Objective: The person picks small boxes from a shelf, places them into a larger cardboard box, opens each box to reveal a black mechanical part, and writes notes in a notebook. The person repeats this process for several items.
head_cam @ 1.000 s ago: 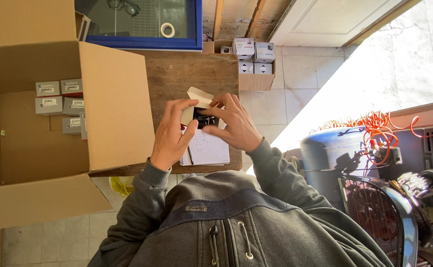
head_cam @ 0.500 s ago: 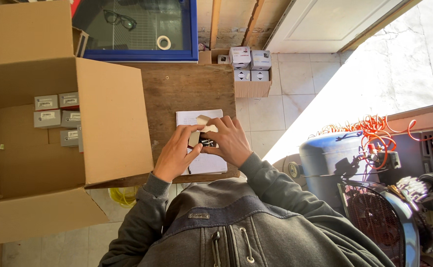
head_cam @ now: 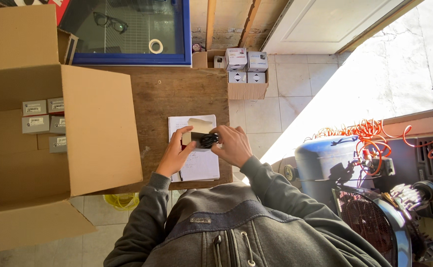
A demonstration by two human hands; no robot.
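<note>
Left hand [head_cam: 176, 157] and right hand [head_cam: 233, 146] both curl shut around a small open-flapped cardboard box [head_cam: 195, 137] with a black part [head_cam: 208, 140] at its mouth, above a white spiral notebook [head_cam: 196, 163] on the worn wooden table [head_cam: 177, 94]; packing looks midway; near edge close, bare wood beyond; large brown carton [head_cam: 38, 133] left holds 5 grey boxes [head_cam: 42, 121].

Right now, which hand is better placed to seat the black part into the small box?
Probably the right hand: its fingers already grip the black part at the opening of the small box, while the left hand steadies that box over the notebook.
</note>
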